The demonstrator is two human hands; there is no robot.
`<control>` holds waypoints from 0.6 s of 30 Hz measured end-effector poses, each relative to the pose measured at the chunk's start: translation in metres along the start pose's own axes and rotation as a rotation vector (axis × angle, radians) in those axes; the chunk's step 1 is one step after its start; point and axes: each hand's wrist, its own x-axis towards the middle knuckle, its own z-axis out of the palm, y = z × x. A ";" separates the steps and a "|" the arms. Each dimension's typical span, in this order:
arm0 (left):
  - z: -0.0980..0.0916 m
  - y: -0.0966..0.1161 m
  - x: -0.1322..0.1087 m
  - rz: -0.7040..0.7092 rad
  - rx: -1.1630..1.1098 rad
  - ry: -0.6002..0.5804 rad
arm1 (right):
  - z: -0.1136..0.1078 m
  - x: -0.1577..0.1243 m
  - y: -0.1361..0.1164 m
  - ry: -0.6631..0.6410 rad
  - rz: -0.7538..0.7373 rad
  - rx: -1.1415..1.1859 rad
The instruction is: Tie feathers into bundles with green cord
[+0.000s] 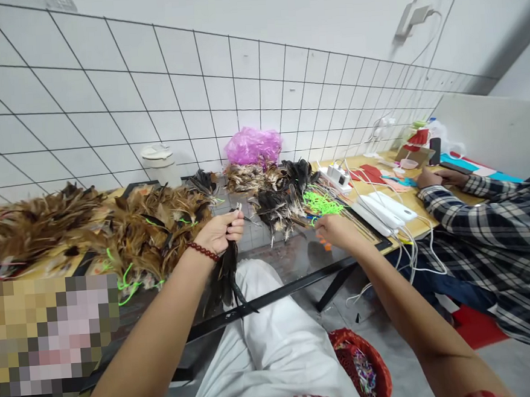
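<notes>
My left hand [224, 230], with a beaded bracelet on the wrist, is closed in a pinch around the quill ends of a bunch of long black feathers [229, 276]. The feathers hang down over the table's front edge, beside my knee. My right hand [337, 233] is curled low over the table, just in front of a heap of bright green ties [322, 203]. Small orange pieces [325, 242] show under its fingertips; whether the fingers grip them is hidden. Dark feathers [277, 207] lie between my hands, and a large pile of brown feathers [158, 224] spreads to the left.
At the back stand a pink plastic bag [253, 146] and a lidded cup [159, 160]. A power strip [336, 176], white boxes [379, 210] and loose cables lie right. A co-worker in a plaid sleeve [451, 200] works there. Below is a red basket [381, 369].
</notes>
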 end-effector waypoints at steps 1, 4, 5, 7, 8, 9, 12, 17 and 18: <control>-0.001 -0.002 0.004 -0.006 0.004 -0.001 | -0.002 0.008 0.010 0.021 0.030 -0.075; -0.005 -0.013 0.013 -0.009 -0.025 -0.007 | 0.007 0.029 0.022 0.029 -0.102 -0.165; -0.007 -0.017 0.014 -0.018 -0.028 -0.001 | 0.012 0.034 0.022 0.021 -0.156 -0.168; -0.012 -0.023 0.014 -0.027 -0.016 0.015 | 0.021 0.041 0.021 0.003 -0.185 -0.159; -0.014 -0.025 0.013 -0.023 -0.009 0.017 | 0.023 0.043 0.021 -0.008 -0.173 -0.154; -0.016 -0.026 0.012 -0.013 -0.007 0.013 | 0.022 0.044 0.023 -0.015 -0.151 -0.143; -0.018 -0.027 0.010 0.035 -0.023 -0.032 | 0.005 0.039 0.032 0.026 -0.063 0.055; -0.016 -0.032 0.014 0.139 -0.044 -0.070 | -0.027 0.031 0.009 -0.039 -0.145 0.980; -0.015 -0.034 0.014 0.169 -0.046 -0.075 | -0.027 0.033 -0.004 -0.098 -0.179 1.108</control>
